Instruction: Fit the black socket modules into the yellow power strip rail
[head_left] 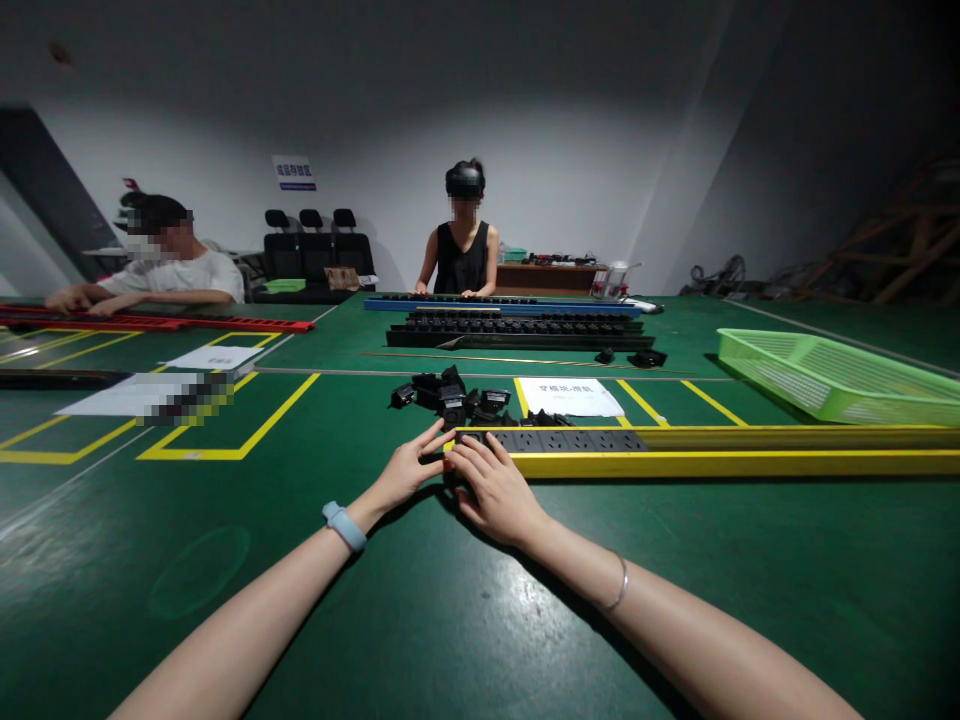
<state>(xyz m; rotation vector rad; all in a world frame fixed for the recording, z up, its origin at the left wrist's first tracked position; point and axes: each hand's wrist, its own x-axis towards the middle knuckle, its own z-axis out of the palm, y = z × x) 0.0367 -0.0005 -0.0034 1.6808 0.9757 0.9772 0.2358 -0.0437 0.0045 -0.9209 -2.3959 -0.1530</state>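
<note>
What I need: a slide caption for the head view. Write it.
Left hand and right hand at one end of a yellow rail partly filled with black sockets.

surface (420, 620): green, yellow tape lines (281, 415) | near: yellow rail (712, 465) | just beyond it: loose black modules (450, 395) heaped, printed white sheet (574, 396) | right: light-green basket (817, 398) | far: black rails (517, 342), blue rail (376, 304) | far left: red rails (292, 325)

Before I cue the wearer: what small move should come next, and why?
Probably have the right hand ease the sockets rightward along the yellow rail: its fingers lie over the rail's left end, the left hand is there too, and the channel's right part shows no sockets.
</note>
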